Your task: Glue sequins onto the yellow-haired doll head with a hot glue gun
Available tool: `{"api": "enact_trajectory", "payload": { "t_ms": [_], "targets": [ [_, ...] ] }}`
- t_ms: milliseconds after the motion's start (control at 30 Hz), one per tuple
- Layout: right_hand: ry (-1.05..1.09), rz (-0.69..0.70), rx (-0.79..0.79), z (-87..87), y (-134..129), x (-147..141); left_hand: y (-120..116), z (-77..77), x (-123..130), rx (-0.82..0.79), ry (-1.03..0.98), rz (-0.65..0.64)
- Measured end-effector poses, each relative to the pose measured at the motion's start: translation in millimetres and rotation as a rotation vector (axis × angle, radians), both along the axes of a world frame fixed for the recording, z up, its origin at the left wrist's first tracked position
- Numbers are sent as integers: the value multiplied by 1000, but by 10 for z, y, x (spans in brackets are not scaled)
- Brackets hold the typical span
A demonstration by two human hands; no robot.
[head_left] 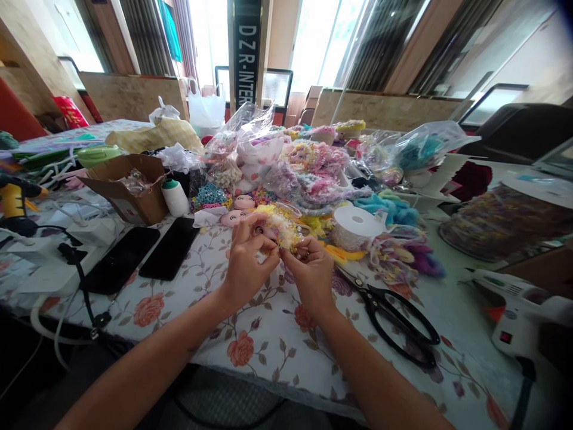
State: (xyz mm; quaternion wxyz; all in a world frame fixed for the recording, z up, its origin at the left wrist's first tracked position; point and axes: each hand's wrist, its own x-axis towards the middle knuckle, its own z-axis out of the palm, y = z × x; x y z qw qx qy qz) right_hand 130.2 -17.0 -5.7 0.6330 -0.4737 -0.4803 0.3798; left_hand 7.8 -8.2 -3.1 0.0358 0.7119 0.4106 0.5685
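Observation:
Between my hands is a doll head (pixel 271 227) with fluffy yellow and cream yarn hair (pixel 286 222). My left hand (pixel 250 254) is closed at its left side, with thumb and forefinger pinched together. From the other side my right hand (pixel 312 263) pinches the lower edge of the yarn hair. The fingertips of both hands nearly meet below the head, and any small thing between them is hidden. Two more doll heads (pixel 233 218) lie just behind my left hand. Black-handled scissors (pixel 394 310) rest on the cloth right of my right hand.
Two dark phones (pixel 168 251) and a power strip (pixel 49 269) with cables lie left. Behind them stand a cardboard box (pixel 129 185) and a white thread cone (pixel 175 198). A white spool (pixel 358 221) and a pile of colourful yarn (pixel 313 173) fill the back. A glue gun (pixel 514 310) lies right.

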Motion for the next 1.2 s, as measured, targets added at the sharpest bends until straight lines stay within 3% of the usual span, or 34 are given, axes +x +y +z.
{"api": "enact_trajectory", "payload": {
  "t_ms": [1200],
  "targets": [
    [15,23,-5,-4,-5,0,4,-11,-5,13,12,-1]
  ]
}}
